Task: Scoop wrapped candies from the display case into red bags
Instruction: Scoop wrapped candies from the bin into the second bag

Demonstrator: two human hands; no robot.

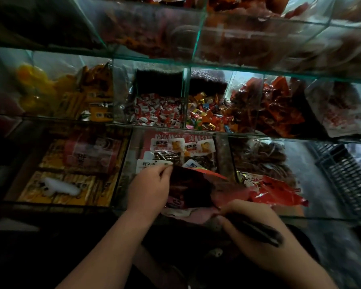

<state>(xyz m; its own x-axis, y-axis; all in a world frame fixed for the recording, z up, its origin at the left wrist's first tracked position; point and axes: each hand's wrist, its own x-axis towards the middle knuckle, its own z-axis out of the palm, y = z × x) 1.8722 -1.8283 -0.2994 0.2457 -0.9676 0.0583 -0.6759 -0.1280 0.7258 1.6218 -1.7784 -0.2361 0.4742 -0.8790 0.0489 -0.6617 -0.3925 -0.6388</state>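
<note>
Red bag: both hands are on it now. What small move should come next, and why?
Probably the right hand should let go of the near edge of the red bag and carry its dark tool up to the red-and-white wrapped candies. The left hand pinches the far edge, the mouth gapes open, and nothing is being scooped yet.

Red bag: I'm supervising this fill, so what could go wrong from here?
1. Both the left hand and the right hand pinch the rim of the red bag, so neither is free to scoop. Releasing one side may let the mouth collapse.
2. The right hand also seems to hold a dark tool, which may weaken its pinch.
3. The wrapped candies lie a shelf higher, so some may drop among the packaged snacks below.
</note>
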